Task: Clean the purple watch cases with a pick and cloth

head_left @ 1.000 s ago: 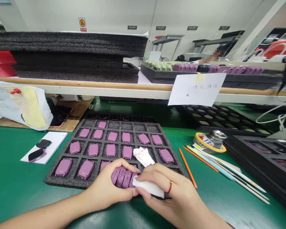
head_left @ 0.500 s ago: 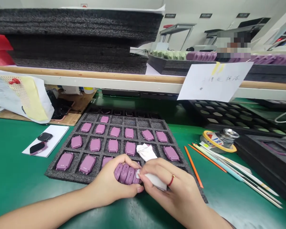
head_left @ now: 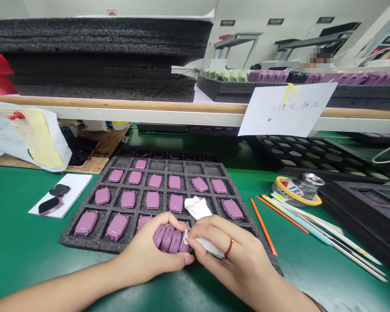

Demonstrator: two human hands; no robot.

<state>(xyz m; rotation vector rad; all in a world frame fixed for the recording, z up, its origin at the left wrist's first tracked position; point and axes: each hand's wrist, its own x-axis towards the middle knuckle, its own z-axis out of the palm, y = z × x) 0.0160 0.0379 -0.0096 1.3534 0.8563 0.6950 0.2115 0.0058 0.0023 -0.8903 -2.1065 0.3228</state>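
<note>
At the left of the green desk (head_left: 19,242), two watches (head_left: 48,206) are laid on a white card (head_left: 76,184). Fifteen purple cases (head_left: 152,200) are seated in a black foam tray (head_left: 185,169). Four more purple cases (head_left: 169,239) are clamped together in the left hand (head_left: 146,247), over the tray's front part, and a white cloth (head_left: 203,229) is pinched against them by the right hand (head_left: 227,255). Two orange pencils (head_left: 263,227) and a tape roll (head_left: 295,193) are placed further right, with open desk left between them and the tray. Stacked foam sheets (head_left: 100,56) are kept on a shelf (head_left: 117,106) behind.
</note>
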